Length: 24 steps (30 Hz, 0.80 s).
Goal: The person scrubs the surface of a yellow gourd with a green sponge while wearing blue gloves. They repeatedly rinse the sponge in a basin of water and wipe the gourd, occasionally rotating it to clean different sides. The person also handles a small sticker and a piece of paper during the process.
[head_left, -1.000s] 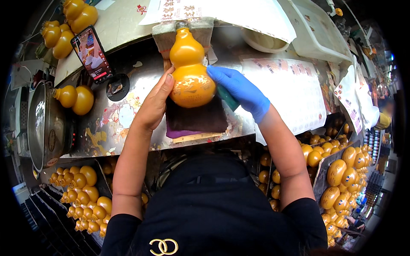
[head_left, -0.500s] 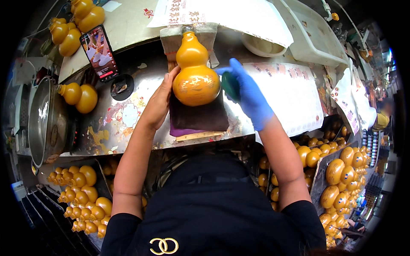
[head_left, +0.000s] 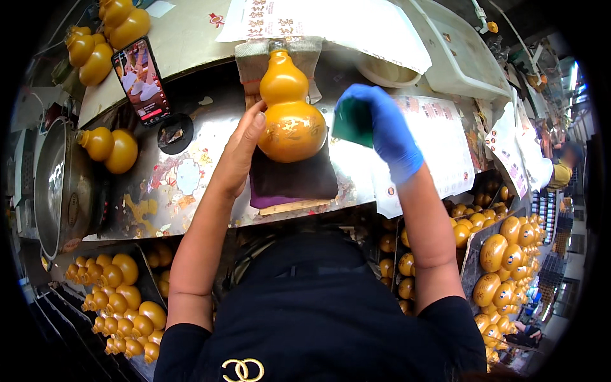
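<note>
An orange-yellow gourd-shaped bottle point(head_left: 289, 121) lies on its side on a dark cloth pad point(head_left: 296, 178), its neck pointing away from me over a grey folded cloth point(head_left: 247, 60). Golden markings show on its wide lower bulb. My bare left hand point(head_left: 240, 149) rests along the bulb's left side, fingers stretched out and thumb up. To the right of the bottle, my blue-gloved right hand point(head_left: 385, 130) grips a flat dark green scraper-like piece point(head_left: 354, 123), held clear of the bottle.
A phone point(head_left: 140, 79) stands on a round black base point(head_left: 175, 134). Beside it are more gourd bottles point(head_left: 118, 149) and a metal pan point(head_left: 56, 184). Printed sheets point(head_left: 439, 146) cover the right, below a white tray point(head_left: 455, 51) and a bowl point(head_left: 389, 71). Racked gourd bottles point(head_left: 499, 251) flank me.
My right hand has drawn back to the right, away from the bottle, turning the green piece into fuller view. My left hand stays on the bottle; the whole view has shifted slightly.
</note>
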### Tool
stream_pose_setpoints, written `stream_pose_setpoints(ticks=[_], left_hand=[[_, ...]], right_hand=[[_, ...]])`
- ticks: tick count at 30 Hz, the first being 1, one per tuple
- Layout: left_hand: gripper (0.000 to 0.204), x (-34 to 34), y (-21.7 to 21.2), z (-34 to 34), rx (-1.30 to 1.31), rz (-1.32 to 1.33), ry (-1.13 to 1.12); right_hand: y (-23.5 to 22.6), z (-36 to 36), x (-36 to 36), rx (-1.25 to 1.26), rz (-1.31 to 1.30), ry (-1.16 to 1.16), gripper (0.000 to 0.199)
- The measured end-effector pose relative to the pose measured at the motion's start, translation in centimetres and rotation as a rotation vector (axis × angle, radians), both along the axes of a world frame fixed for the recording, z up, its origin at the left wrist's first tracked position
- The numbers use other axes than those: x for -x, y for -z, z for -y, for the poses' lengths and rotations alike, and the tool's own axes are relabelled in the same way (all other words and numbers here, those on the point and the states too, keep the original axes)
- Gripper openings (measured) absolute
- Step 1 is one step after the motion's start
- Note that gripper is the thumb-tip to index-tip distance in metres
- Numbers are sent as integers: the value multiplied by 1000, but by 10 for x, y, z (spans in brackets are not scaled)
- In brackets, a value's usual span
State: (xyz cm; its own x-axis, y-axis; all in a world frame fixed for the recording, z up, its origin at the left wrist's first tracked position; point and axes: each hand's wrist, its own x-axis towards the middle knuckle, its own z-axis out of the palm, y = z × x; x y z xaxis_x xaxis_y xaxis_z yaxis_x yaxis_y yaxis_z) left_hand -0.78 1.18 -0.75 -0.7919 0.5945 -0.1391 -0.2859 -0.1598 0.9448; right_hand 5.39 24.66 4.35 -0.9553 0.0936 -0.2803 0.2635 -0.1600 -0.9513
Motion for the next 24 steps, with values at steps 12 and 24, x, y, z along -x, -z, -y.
stream_pose_setpoints(ticks=[12, 24], left_hand=[[64, -10, -10, -13, -20, 53, -64], [65, -4, 9, -2, 63, -44, -4]], right_hand=[[16, 28, 4, -77, 87, -226, 64], [22, 31, -4, 151, 153, -101, 51]])
